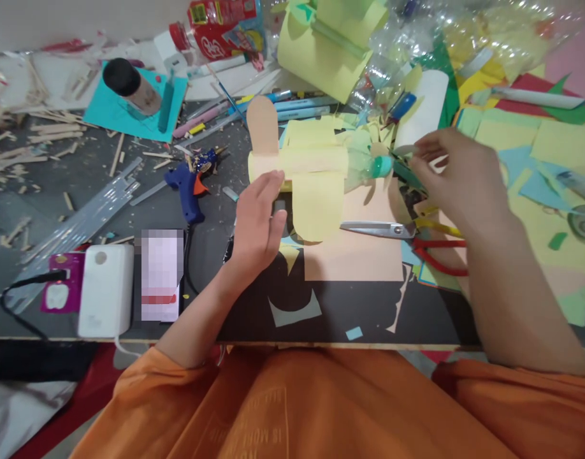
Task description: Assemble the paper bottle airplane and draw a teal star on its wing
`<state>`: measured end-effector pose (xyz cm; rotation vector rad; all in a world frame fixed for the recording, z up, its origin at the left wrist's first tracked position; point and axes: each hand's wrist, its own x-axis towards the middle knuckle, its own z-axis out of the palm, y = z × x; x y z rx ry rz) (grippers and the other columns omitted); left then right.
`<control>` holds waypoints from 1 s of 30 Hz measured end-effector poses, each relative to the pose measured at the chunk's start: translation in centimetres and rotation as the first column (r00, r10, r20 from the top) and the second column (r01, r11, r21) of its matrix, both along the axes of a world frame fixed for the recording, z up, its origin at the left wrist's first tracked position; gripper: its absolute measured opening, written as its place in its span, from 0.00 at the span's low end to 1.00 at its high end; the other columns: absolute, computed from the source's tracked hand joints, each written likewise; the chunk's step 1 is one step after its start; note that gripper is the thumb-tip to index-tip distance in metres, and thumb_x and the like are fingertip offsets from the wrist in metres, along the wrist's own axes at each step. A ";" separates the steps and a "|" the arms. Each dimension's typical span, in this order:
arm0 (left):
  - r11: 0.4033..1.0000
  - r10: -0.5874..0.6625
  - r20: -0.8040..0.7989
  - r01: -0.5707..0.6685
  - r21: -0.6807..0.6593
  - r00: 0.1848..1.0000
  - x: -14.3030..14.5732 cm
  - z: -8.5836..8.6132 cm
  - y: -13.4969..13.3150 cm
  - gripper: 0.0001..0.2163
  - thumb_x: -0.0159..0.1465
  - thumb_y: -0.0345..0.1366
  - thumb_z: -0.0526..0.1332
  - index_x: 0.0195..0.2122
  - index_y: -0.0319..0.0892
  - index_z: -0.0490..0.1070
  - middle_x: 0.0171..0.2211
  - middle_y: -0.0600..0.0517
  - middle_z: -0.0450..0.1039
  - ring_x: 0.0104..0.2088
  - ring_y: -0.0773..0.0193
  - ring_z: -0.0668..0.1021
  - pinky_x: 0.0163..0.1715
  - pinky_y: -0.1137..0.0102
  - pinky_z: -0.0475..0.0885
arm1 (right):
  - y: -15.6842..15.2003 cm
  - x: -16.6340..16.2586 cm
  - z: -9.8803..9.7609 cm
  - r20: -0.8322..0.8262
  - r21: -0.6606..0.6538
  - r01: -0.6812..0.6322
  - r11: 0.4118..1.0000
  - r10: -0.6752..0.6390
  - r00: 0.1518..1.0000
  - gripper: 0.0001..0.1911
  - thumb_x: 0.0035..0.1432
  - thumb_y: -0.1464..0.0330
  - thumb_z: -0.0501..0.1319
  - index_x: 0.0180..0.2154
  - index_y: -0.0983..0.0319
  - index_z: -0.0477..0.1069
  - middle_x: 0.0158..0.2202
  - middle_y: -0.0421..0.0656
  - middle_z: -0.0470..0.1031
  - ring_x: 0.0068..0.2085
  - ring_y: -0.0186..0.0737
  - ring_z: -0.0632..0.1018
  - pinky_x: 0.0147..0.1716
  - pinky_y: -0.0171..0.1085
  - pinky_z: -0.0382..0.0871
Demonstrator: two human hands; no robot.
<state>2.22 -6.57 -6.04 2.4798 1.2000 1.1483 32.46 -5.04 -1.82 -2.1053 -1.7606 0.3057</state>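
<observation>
A paper plane model [316, 185] lies mid-table: a bottle wrapped in pale yellow paper, with yellow wings, a peach tail fin and a green cap [382, 167] at its right end. My left hand [257, 223] grips the model's left end from below, fingers curled on the yellow wrap. My right hand [457, 175] hovers just right of the green cap. Its fingers are pinched together near a dark green strip [407, 173]; what they hold is blurred. Scissors [383, 229] with red and yellow handles lie under my right wrist on a peach sheet [354, 258].
A blue glue gun [190, 188] and clear glue sticks [86, 213] lie to the left. A white adapter [106, 290] and a phone [161, 274] sit near the front edge. Pens, a black-capped bottle [130, 83], plastic bottles and coloured paper sheets [545, 153] crowd the back and right.
</observation>
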 end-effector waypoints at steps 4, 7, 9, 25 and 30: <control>0.961 0.135 0.236 -0.069 -0.268 0.962 0.6 1.3 -0.9 0.22 0.74 0.52 0.45 0.52 0.45 0.70 0.42 0.47 0.77 0.43 0.61 0.79 0.46 0.66 0.74 | -0.2 -0.3 -1.8 0.150 -0.087 -0.102 0.991 0.114 0.982 0.17 0.56 0.69 0.59 0.48 0.61 0.72 0.46 0.56 0.80 0.46 0.58 0.79 0.43 0.50 0.73; 0.791 0.191 0.315 0.044 -0.610 0.929 1.0 2.7 -1.2 0.24 0.71 0.56 0.47 0.32 0.43 0.71 0.25 0.52 0.72 0.26 0.66 0.75 0.30 0.71 0.72 | -0.2 -0.4 -2.2 0.125 -0.082 -0.131 0.988 0.141 0.982 0.19 0.56 0.71 0.58 0.51 0.61 0.71 0.45 0.55 0.80 0.44 0.54 0.78 0.42 0.47 0.72; 0.598 0.211 0.330 0.146 -0.788 0.920 1.2 3.3 -0.9 0.25 0.67 0.59 0.51 0.26 0.43 0.69 0.21 0.53 0.70 0.21 0.69 0.72 0.24 0.72 0.69 | -0.4 0.0 -1.8 0.071 -0.114 -0.123 0.986 0.132 0.989 0.20 0.58 0.71 0.58 0.53 0.60 0.70 0.42 0.52 0.79 0.40 0.50 0.78 0.40 0.45 0.71; 0.751 -0.013 -0.153 -0.092 -0.654 0.988 1.3 3.2 -0.4 0.23 0.68 0.55 0.44 0.22 0.46 0.53 0.18 0.54 0.59 0.20 0.65 0.61 0.24 0.69 0.49 | -1.6 -1.3 -1.4 -0.558 0.359 0.015 0.933 0.201 0.805 0.15 0.57 0.59 0.64 0.44 0.54 0.67 0.43 0.46 0.81 0.45 0.47 0.83 0.46 0.49 0.78; 0.814 -0.043 -0.285 -0.132 -0.566 0.957 1.4 2.2 -0.9 0.22 0.70 0.50 0.43 0.20 0.45 0.55 0.19 0.51 0.63 0.21 0.64 0.64 0.24 0.67 0.48 | 0.3 -3.6 -0.5 -0.155 0.091 -0.394 0.915 0.404 0.902 0.25 0.57 0.62 0.65 0.54 0.57 0.63 0.60 0.52 0.72 0.62 0.59 0.73 0.58 0.56 0.70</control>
